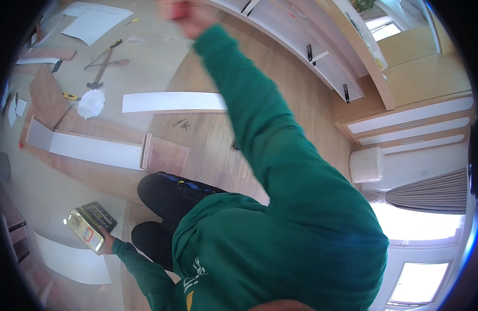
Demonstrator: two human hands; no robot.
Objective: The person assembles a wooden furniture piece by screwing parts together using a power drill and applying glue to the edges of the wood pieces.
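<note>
My left hand (pixel 107 242) is closed on the side of a rectangular metal can (pixel 86 231) with a gold top and dark printed sides, held above the floor at the lower left. My right arm reaches far up the picture. At its end my right hand (pixel 195 20) is smeared by motion, with a blurred red patch (pixel 180 9) at it. What the red thing is, and how the fingers lie, I cannot make out. Beside my knees lies a partly joined wooden frame (pixel 99 150) with white inner faces. Past it rests a loose white-faced board (pixel 171 102).
Several screws (pixel 182 124) lie by the loose board. Further off are a crumpled white cloth (pixel 91 103), a yellow utility knife (pixel 69 96), a hammer (pixel 96 83) and yellow scissors (pixel 132 20). A white-lined cabinet (pixel 296 46) with black runners stands at the upper right.
</note>
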